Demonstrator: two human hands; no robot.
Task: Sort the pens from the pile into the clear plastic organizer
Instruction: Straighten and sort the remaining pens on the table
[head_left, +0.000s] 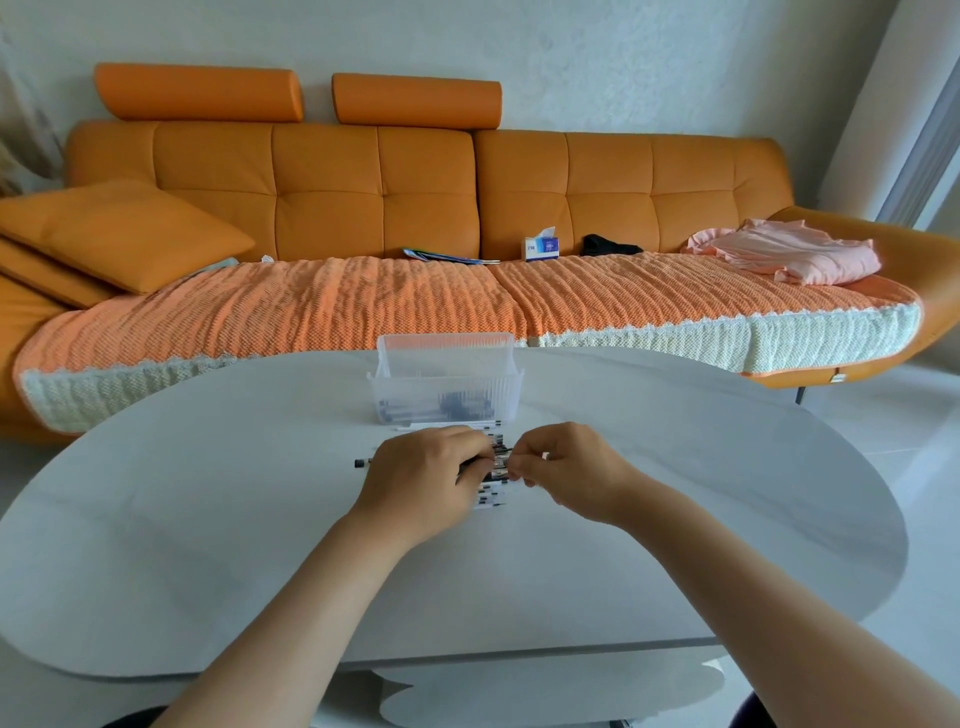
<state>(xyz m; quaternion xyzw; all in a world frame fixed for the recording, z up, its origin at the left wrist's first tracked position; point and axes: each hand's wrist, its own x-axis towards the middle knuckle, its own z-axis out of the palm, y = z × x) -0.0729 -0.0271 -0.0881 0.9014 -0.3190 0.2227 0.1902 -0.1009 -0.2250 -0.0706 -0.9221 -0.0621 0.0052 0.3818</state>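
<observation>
A pile of white pens with black tips lies on the white oval table, mostly hidden under my hands. My left hand lies over the pile's left side, fingers curled round several pens. My right hand pinches the pens' ends from the right. The clear plastic organizer stands just behind the pile, with several dark-tipped pens lying in its bottom. A single pen end sticks out left of my left hand. Two more pens lie by the organizer's front wall.
An orange sofa with a knitted cover runs behind the table. On it lie cushions, a tissue box, a booklet, a dark item and pink cloth. The table's near edge is at the bottom.
</observation>
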